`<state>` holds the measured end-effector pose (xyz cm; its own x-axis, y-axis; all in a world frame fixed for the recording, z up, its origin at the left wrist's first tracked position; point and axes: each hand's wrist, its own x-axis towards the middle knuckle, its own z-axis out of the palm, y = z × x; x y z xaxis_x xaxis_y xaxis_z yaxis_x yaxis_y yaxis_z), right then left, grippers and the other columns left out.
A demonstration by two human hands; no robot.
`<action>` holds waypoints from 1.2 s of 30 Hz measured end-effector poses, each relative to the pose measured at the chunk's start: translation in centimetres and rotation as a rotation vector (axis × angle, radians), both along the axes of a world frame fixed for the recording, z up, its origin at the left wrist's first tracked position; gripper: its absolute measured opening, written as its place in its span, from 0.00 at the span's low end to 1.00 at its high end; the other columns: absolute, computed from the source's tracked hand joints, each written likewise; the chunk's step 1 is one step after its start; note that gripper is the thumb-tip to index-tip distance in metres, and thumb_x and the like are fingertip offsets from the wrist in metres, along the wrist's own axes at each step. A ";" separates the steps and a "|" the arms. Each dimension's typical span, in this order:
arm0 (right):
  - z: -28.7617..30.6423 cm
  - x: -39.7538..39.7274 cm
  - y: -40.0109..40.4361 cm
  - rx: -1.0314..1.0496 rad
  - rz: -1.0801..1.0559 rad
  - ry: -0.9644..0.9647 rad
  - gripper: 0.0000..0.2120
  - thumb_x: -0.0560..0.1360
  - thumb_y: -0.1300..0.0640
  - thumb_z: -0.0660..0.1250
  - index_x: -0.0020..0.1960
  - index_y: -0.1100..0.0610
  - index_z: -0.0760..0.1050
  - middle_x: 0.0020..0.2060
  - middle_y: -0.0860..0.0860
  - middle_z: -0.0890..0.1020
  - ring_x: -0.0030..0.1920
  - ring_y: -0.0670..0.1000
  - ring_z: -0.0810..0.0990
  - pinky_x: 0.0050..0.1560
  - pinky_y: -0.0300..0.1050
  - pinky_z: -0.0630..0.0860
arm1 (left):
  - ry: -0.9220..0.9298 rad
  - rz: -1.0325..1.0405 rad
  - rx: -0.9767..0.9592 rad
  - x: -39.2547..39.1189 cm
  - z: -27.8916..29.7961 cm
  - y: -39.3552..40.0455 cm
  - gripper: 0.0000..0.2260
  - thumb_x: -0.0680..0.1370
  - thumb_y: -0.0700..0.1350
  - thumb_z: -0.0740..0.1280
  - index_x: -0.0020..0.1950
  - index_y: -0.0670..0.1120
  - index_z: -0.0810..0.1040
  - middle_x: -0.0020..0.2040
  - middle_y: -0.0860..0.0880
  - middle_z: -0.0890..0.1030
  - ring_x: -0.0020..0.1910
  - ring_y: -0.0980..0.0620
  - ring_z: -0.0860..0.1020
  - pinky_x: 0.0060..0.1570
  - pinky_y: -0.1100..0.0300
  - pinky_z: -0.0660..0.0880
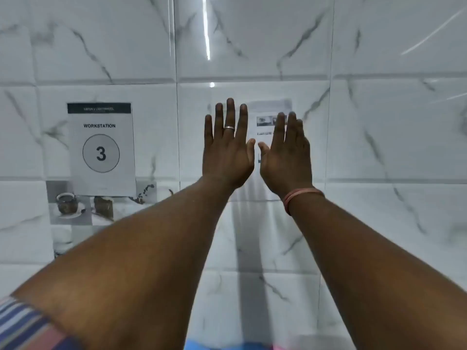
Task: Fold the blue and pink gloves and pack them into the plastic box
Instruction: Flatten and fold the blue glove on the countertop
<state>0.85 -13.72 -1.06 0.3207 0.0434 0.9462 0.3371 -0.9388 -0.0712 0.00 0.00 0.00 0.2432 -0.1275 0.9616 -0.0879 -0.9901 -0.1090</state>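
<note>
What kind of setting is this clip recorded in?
Probably a numbered station in a data-collection or work room, not a home. A wall sign reads "WORKSTATION 3", a second printed sheet hangs behind the raised hands, and the wall is marble-look tile.

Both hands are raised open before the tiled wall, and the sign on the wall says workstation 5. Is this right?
Not quite. The head view shows the sign reads workstation 3, not 5. The rest holds: the left hand and right hand are raised open before the tiled wall.
</note>
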 end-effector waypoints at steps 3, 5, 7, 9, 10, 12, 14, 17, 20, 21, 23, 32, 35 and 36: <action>-3.5 0.4 0.8 -0.024 -0.005 0.086 0.34 0.83 0.45 0.54 0.81 0.63 0.49 0.79 0.64 0.56 0.79 0.64 0.55 0.77 0.59 0.59 | 0.157 0.036 -0.029 0.3 -3.3 -0.7 0.35 0.80 0.54 0.53 0.85 0.45 0.44 0.85 0.41 0.44 0.84 0.39 0.42 0.81 0.39 0.45; -6.7 1.0 1.2 -0.101 -0.012 0.126 0.32 0.83 0.47 0.55 0.80 0.62 0.52 0.79 0.64 0.59 0.79 0.64 0.58 0.76 0.58 0.61 | 0.247 0.042 -0.001 0.8 -6.1 -0.8 0.37 0.79 0.52 0.58 0.85 0.46 0.45 0.85 0.41 0.45 0.84 0.40 0.42 0.81 0.39 0.44; -9.3 1.2 1.2 -0.118 -0.024 0.177 0.29 0.83 0.49 0.56 0.79 0.62 0.57 0.76 0.63 0.65 0.77 0.64 0.63 0.74 0.57 0.64 | 0.334 0.060 0.010 1.0 -8.6 -0.3 0.35 0.79 0.51 0.57 0.85 0.46 0.49 0.85 0.41 0.48 0.84 0.40 0.43 0.81 0.39 0.44; -12.0 1.2 1.3 -0.109 -0.021 0.234 0.24 0.83 0.51 0.58 0.75 0.62 0.64 0.71 0.62 0.71 0.71 0.63 0.69 0.69 0.56 0.68 | 0.424 0.049 -0.033 1.1 -11.3 0.1 0.34 0.78 0.50 0.53 0.84 0.45 0.53 0.85 0.41 0.51 0.84 0.39 0.46 0.82 0.40 0.44; -13.5 1.2 1.4 -0.119 -0.027 0.264 0.22 0.82 0.52 0.58 0.72 0.61 0.67 0.68 0.61 0.73 0.68 0.62 0.72 0.65 0.56 0.70 | 0.482 0.032 -0.060 1.1 -13.1 0.1 0.34 0.77 0.50 0.52 0.84 0.45 0.55 0.85 0.41 0.52 0.84 0.39 0.47 0.82 0.41 0.45; -17.1 1.0 1.6 -0.136 -0.028 0.323 0.16 0.82 0.54 0.58 0.67 0.60 0.71 0.62 0.59 0.77 0.60 0.61 0.75 0.59 0.54 0.71 | 0.590 -0.015 -0.135 0.9 -17.1 0.1 0.33 0.77 0.48 0.56 0.84 0.46 0.55 0.85 0.41 0.51 0.83 0.39 0.51 0.81 0.42 0.53; -20.4 0.8 1.7 -0.139 -0.040 0.391 0.13 0.81 0.55 0.58 0.63 0.58 0.73 0.57 0.57 0.78 0.56 0.60 0.76 0.57 0.54 0.71 | 0.666 -0.044 -0.203 0.8 -20.8 0.3 0.34 0.77 0.44 0.61 0.83 0.47 0.56 0.85 0.40 0.52 0.80 0.37 0.61 0.74 0.44 0.65; -25.0 0.1 2.0 -0.123 -0.078 0.557 0.11 0.80 0.56 0.59 0.59 0.57 0.75 0.54 0.56 0.78 0.56 0.60 0.76 0.57 0.55 0.69 | 0.767 -0.026 -0.252 0.3 -25.8 0.4 0.35 0.75 0.43 0.64 0.83 0.49 0.58 0.84 0.40 0.53 0.73 0.37 0.71 0.63 0.47 0.73; -30.5 -0.9 2.3 -0.155 -0.052 0.726 0.11 0.78 0.57 0.60 0.59 0.56 0.75 0.56 0.56 0.77 0.58 0.59 0.75 0.57 0.54 0.69 | 0.930 -0.001 -0.330 -1.0 -31.8 0.7 0.35 0.77 0.43 0.63 0.83 0.51 0.57 0.85 0.42 0.53 0.71 0.38 0.71 0.63 0.47 0.72; -32.6 -1.3 2.4 -0.176 -0.033 0.788 0.11 0.78 0.57 0.60 0.59 0.56 0.75 0.57 0.56 0.77 0.58 0.59 0.75 0.57 0.54 0.70 | 1.000 0.008 -0.372 -1.7 -34.0 0.8 0.34 0.77 0.44 0.63 0.83 0.51 0.56 0.85 0.43 0.53 0.72 0.38 0.70 0.65 0.46 0.72; -36.6 -2.1 2.6 -0.220 0.016 0.918 0.12 0.79 0.56 0.60 0.61 0.55 0.74 0.59 0.56 0.75 0.59 0.59 0.75 0.56 0.52 0.71 | 1.167 0.010 -0.435 -3.3 -38.1 0.7 0.32 0.80 0.45 0.62 0.83 0.51 0.56 0.85 0.43 0.52 0.75 0.38 0.68 0.69 0.46 0.70; -49.5 -5.3 0.8 -0.237 0.269 1.605 0.19 0.78 0.58 0.62 0.68 0.51 0.76 0.80 0.60 0.56 0.79 0.62 0.57 0.78 0.47 0.55 | 1.727 -0.155 -0.348 -8.8 -50.2 -1.2 0.24 0.84 0.44 0.59 0.81 0.46 0.62 0.82 0.41 0.61 0.81 0.40 0.59 0.79 0.48 0.59; -51.6 -5.3 -0.3 -0.187 0.294 1.647 0.20 0.80 0.58 0.63 0.70 0.48 0.74 0.82 0.56 0.46 0.78 0.63 0.58 0.77 0.50 0.60 | 1.781 -0.070 -0.466 -9.4 -52.4 -2.0 0.25 0.84 0.46 0.57 0.81 0.44 0.62 0.82 0.37 0.59 0.80 0.38 0.60 0.78 0.48 0.61; -52.2 -5.3 -0.5 -0.154 0.300 1.631 0.20 0.80 0.58 0.62 0.71 0.48 0.74 0.81 0.55 0.49 0.78 0.62 0.60 0.76 0.48 0.62 | 1.779 -0.045 -0.503 -9.5 -52.9 -2.2 0.26 0.84 0.46 0.57 0.82 0.44 0.60 0.83 0.37 0.56 0.81 0.38 0.58 0.79 0.48 0.60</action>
